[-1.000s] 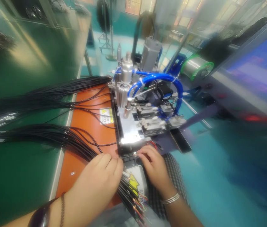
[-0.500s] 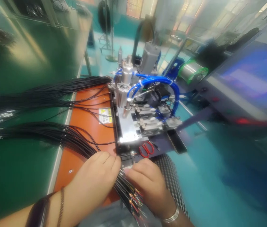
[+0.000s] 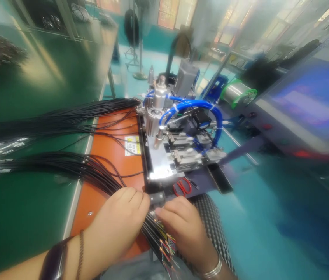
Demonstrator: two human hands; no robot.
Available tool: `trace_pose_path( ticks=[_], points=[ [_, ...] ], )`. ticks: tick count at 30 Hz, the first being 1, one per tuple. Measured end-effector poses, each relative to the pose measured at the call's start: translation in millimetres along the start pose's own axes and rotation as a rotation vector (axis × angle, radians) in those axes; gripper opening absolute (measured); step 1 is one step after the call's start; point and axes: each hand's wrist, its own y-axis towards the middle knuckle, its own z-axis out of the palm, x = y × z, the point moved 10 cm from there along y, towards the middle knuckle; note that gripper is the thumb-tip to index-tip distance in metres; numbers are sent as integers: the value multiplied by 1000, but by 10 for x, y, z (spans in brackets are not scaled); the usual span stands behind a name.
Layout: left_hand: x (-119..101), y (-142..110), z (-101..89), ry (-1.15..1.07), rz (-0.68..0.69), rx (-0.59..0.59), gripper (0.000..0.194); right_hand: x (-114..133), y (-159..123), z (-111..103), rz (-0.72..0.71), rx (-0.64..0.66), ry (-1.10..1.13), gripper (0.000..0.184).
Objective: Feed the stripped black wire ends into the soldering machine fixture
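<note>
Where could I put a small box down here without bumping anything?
The green bench top below the lower black wire bundle has room, as does the orange mat beside the left hand. It is crowded around the right hand, the red scissors and the blue-tubed machine.

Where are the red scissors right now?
In the head view, the red-handled scissors lie on the dark machine base plate, just beyond the right hand.

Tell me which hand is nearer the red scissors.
Right. The right hand is just below the red scissors, not touching them. The left hand is farther off, down and to their left, beside the wire bundle.
</note>
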Motion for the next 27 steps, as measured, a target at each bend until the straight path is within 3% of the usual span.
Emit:
trace_pose_path(
  ticks=[4,9,15,21,25,27],
  points=[
    [95,28,-23,54,14,-114,42,-103,64,-11,80,-20,12,19],
    [1,-29,-158,54,108,-243,38,-152,93,-173,83,-102,63,24],
    [-189,-100,-331,-66,125,-269,43,-108,-5,-374,90,-244,102,25],
    [-122,-51,-374,-165,72,-306,25,-40,-86,-391,137,-354,20,25],
    [-63,-65,-419,-142,41,-365,13,135,-47,-180,42,-202,31,32],
    [-47,-66,-439,-145,34,-382,13,69,-19,-88,124,-142,83,23]
  ],
)
